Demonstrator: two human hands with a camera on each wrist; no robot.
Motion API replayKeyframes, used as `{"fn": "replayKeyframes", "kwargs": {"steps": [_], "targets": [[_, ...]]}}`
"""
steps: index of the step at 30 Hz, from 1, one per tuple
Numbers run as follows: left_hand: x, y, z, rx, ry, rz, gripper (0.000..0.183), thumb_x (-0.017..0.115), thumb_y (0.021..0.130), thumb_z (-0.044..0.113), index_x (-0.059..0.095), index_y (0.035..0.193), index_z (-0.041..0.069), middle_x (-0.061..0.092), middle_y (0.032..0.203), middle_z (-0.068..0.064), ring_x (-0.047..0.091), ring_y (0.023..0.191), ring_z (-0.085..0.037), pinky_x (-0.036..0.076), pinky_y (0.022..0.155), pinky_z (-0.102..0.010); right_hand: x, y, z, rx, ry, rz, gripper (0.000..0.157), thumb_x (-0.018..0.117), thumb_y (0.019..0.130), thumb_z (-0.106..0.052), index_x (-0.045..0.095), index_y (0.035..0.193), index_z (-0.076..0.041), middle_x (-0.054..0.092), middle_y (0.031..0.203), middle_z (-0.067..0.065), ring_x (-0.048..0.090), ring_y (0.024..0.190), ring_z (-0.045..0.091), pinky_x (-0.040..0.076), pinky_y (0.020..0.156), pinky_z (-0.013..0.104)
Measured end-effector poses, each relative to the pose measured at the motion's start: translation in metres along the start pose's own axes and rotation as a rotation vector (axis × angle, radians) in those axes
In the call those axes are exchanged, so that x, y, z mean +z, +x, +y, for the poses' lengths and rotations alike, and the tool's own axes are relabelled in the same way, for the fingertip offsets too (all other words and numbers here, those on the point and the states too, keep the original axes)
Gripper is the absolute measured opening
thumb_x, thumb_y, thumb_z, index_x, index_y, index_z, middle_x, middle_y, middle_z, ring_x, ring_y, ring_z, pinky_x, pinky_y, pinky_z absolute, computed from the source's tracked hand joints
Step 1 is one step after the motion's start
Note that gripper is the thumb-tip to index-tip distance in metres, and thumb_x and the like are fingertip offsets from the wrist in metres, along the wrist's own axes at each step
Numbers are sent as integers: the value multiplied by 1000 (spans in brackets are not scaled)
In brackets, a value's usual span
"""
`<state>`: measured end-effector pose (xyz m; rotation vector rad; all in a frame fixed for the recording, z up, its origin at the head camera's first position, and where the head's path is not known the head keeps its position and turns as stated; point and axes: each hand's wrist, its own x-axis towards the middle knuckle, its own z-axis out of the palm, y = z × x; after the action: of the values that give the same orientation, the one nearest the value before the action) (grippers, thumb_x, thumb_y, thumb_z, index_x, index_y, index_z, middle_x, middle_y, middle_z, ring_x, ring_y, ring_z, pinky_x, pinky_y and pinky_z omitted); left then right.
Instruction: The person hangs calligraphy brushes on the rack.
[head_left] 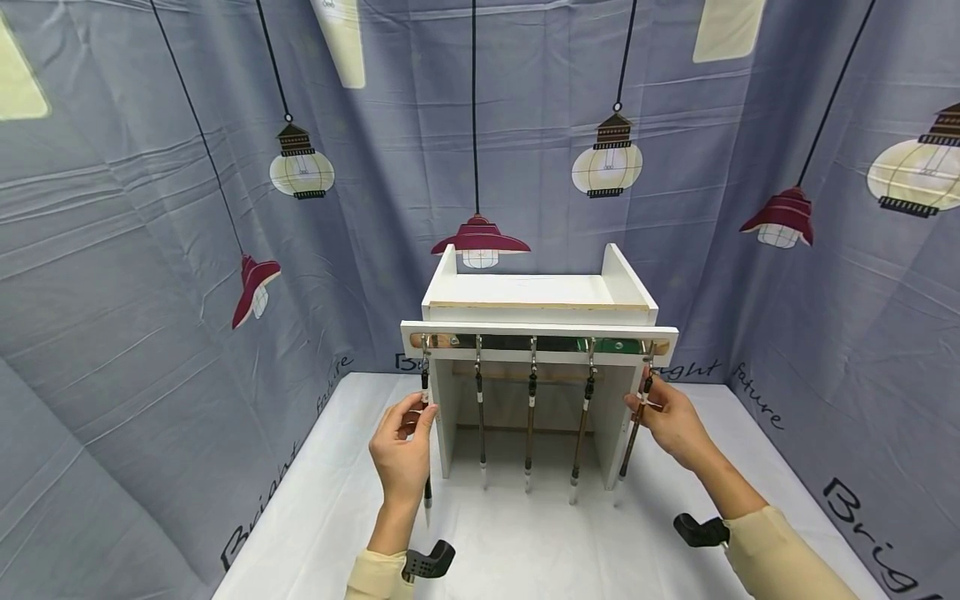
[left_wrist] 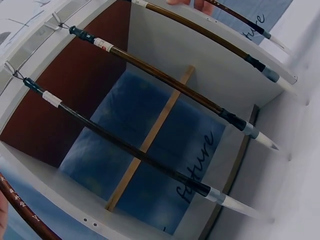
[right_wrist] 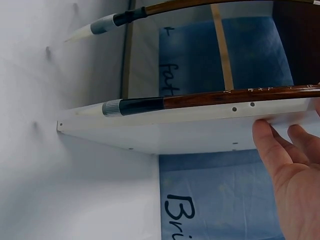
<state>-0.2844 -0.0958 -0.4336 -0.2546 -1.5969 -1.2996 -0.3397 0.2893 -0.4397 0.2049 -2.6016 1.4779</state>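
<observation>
Several calligraphy brushes hang tip-down from hooks along the front rail (head_left: 540, 358) of a white wooden rack. My left hand (head_left: 401, 450) pinches the leftmost dark brush (head_left: 428, 492) on its upper handle; only a sliver of a finger shows in the left wrist view. At the other end, my right hand (head_left: 671, 421) has thumb and finger at the upper handle of the rightmost reddish-brown brush (right_wrist: 210, 99). Its lower fingers (right_wrist: 272, 145) rest near the rack's side panel (right_wrist: 190, 131). Between the hands hang the middle brushes, including a brown one (left_wrist: 165, 77).
The rack's top shelf (head_left: 525, 289) has raised side walls. A wooden crossbar (left_wrist: 152, 135) spans its open inside. White cloth (head_left: 300, 517) covers the table, and a grey-blue curtain (head_left: 405, 125) printed with lamps surrounds it. A black wrist mount (head_left: 431, 560) sits on the left wrist.
</observation>
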Motion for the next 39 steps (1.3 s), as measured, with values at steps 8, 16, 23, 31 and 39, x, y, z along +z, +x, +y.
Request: {"fn": "replayKeyframes", "kwargs": {"steps": [8,16,23,31,39], "targets": [[-1,0,-1,-13,12,21,26,81,80,-12,74,105,-11,73,89,-23,68,67,-32,55,60,-17,-1,0,-1,-11,0,10,75,60,106,-25,18,165,-5,42,153,38,57,131,52,57,100,51],[0,-1,-7,-64,13,14,26,81,81,-9,75,106,-9,74,91,-22,68,69,-33,54,61,-17,0,0,2,-2,3,13,76,60,106,-29,17,166,-7,42,153,37,56,132,52,55,101,54],[4,-8,-34,-101,33,15,26,83,81,-6,76,107,-4,74,92,-19,68,70,-31,54,62,-15,1,-1,1,8,6,16,75,60,106,-26,18,166,-8,42,153,37,55,132,52,55,102,55],[4,-16,-58,-118,11,-5,24,84,86,11,79,109,8,76,95,-9,69,73,-20,55,65,-15,1,-2,1,3,12,15,77,60,106,-30,16,166,-9,42,153,37,56,132,51,55,101,53],[10,-14,-59,-113,29,5,21,84,85,5,79,106,4,75,91,-12,69,74,-19,54,66,-13,1,-2,0,-12,11,17,75,60,106,-28,18,166,-11,42,154,36,56,132,51,58,99,49]]}}
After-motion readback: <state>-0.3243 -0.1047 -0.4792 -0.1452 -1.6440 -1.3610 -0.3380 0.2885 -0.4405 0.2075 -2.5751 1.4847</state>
